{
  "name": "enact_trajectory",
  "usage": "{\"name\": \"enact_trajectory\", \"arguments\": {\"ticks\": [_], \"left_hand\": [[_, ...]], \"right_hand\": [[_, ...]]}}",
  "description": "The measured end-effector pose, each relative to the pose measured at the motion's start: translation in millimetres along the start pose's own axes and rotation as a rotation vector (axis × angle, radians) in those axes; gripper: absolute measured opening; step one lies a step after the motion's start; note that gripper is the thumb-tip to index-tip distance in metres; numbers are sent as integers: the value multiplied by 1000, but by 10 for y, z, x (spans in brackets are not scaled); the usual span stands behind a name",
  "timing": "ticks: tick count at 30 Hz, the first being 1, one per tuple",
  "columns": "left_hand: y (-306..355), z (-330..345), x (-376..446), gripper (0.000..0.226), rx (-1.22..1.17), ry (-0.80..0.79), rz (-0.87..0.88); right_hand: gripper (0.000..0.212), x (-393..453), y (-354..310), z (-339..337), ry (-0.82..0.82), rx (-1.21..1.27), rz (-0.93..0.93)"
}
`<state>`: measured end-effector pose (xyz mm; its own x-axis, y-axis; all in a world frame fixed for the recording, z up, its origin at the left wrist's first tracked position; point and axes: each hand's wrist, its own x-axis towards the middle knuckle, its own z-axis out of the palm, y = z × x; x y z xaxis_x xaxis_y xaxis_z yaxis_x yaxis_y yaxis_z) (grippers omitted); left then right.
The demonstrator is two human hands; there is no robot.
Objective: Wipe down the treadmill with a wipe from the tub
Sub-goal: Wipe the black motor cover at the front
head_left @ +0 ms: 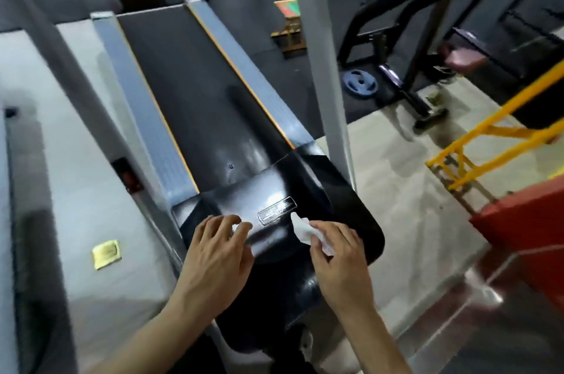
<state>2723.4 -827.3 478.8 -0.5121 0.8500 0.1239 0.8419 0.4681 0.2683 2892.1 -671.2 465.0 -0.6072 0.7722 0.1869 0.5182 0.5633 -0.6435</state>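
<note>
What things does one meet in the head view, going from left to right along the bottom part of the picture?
Yellow tag → left hand → silver nameplate on the black treadmill cover → white wipe → right hand → red box.
</note>
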Motion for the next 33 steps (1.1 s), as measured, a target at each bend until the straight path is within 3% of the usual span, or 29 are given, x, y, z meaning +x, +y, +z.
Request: {"name": "enact_trajectory", "arguments": {"ticks": [9, 18, 22, 26, 33], "left_hand": [[693, 121, -502, 36, 26, 53, -296], [662, 519, -683, 36, -15, -16, -371], [672, 726, -528, 38, -5, -59, -373], [674, 988, -231, 38, -10, -96, -492], [764, 2103, 340, 39, -107, -299, -687]], "right_hand": [[28, 320, 427, -83, -224, 87, -180], [29, 186, 570, 2, -338, 112, -146], [30, 289, 798, -3, -403, 112, -121], [31, 592, 1166, 120, -543, 94, -87], [26, 1558, 2002, 904, -705, 21, -310]]}}
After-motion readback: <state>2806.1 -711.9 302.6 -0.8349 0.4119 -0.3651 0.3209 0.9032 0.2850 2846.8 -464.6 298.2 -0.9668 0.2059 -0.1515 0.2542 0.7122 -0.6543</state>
